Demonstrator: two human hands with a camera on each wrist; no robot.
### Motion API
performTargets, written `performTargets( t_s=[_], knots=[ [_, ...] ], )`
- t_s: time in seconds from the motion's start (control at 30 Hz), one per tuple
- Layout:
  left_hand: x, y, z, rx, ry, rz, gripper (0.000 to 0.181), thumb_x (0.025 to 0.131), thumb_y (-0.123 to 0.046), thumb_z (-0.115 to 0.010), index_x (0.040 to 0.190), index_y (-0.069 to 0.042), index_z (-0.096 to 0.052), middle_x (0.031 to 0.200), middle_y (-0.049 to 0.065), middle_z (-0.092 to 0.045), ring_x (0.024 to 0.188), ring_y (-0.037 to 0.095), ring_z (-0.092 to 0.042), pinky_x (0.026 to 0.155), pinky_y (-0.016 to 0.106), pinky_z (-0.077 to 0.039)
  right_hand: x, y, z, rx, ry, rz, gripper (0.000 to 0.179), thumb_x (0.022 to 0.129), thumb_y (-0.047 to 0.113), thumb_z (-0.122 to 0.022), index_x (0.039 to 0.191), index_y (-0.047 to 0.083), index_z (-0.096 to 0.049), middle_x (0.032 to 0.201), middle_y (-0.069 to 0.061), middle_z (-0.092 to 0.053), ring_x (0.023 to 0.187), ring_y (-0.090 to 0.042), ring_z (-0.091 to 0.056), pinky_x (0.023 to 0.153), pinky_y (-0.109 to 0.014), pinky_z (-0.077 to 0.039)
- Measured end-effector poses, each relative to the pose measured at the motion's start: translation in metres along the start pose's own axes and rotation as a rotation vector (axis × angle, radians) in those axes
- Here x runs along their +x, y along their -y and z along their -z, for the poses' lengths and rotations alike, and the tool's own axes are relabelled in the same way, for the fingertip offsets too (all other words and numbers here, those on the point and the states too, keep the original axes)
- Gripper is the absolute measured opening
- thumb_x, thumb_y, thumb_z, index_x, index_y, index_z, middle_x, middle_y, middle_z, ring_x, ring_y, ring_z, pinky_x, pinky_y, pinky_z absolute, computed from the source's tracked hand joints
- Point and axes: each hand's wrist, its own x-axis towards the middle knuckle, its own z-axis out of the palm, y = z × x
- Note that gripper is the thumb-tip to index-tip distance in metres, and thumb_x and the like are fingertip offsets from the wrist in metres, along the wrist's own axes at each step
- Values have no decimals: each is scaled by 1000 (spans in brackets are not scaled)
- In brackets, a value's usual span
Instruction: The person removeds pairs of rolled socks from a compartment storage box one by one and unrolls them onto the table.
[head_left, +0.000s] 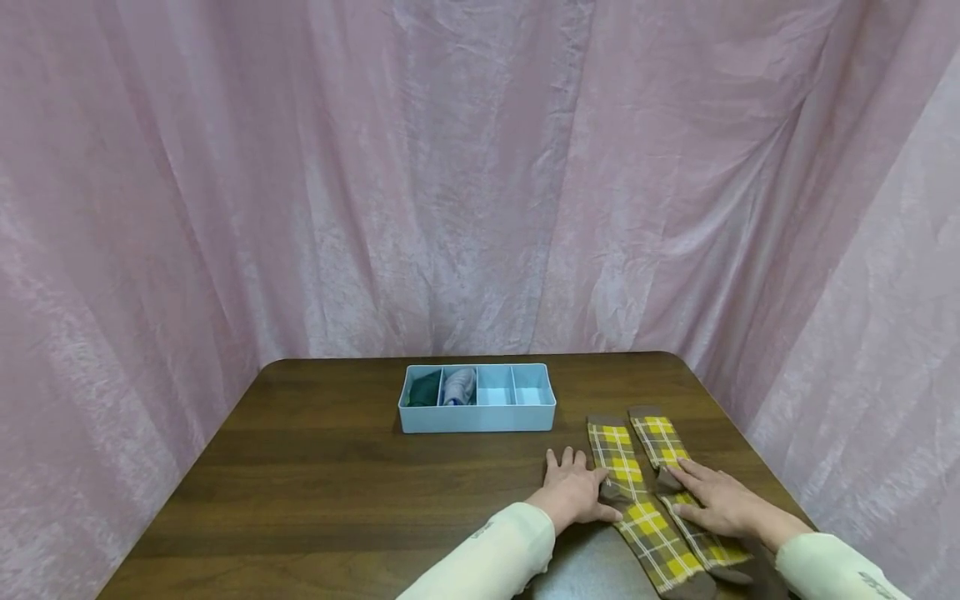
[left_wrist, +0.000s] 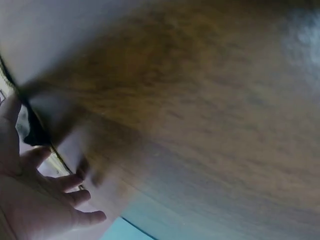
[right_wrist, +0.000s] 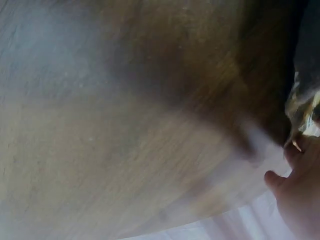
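Observation:
Two yellow-and-brown plaid socks lie lengthwise, side by side, at the right of the table: a left sock (head_left: 651, 533) and a right sock (head_left: 660, 437). My left hand (head_left: 573, 492) rests at the left sock's outer edge, fingers spread, with the thumb and index finger at its brown heel. On the right sock lies my right hand (head_left: 720, 500), its fingers extended across the fabric near the heel and covering part of it. The left wrist view shows the left hand (left_wrist: 40, 200) beside the sock's edge; in the right wrist view the right hand (right_wrist: 302, 185) is partly cut off.
A light blue divided box (head_left: 480, 419) stands toward the back of the wooden table (head_left: 315, 475). Its two left compartments hold a dark green cloth bundle (head_left: 425, 389) and a grey cloth bundle (head_left: 459, 387). Pink curtains (head_left: 480, 183) hang behind and beside the table.

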Motion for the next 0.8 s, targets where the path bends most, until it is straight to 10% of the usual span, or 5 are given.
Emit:
performTargets(
  t_s=[0.2,0.37,0.43,0.6,0.8],
  knots=[
    [-3,4,1,-24,-101,-140,75,82,-75,-58,147,-39,-46,154,-5,-37,144,15,-30,114,42,-28,0,2,-9,-8,-93,91,62,103,40,-49,147,-3,-42,151,-36,-29,136,-54,-30,103,-73,-19],
    [-6,-4,-2,36,-135,-299,66,87,-74,-51,139,-33,-55,148,-13,-43,136,7,-39,106,34,-36,-3,-5,-26,-52,-171,120,61,103,44,-50,151,7,-41,149,-32,-35,145,-35,-24,119,-37,-2],
    [-7,-8,-4,55,-98,-296,73,85,-78,-51,143,-34,-52,151,-16,-39,138,5,-36,109,37,-34,-4,-5,-30,-38,-176,108,65,101,47,-52,152,9,-39,150,-31,-34,145,-35,-22,118,-34,3],
    [-4,-10,-4,66,-48,-247,85,80,-82,-51,150,-35,-41,156,-17,-31,143,4,-28,115,45,-26,-6,0,-21,15,-199,101,60,102,39,-52,149,2,-42,150,-33,-33,136,-53,-31,105,-71,-17],
    [0,-6,0,44,-8,-212,89,78,-84,-53,151,-34,-39,158,-14,-29,144,5,-25,116,46,-22,-13,-2,-18,-19,-147,71,63,103,39,-51,149,-2,-40,153,-30,-32,138,-51,-29,104,-71,-21]
  ],
)
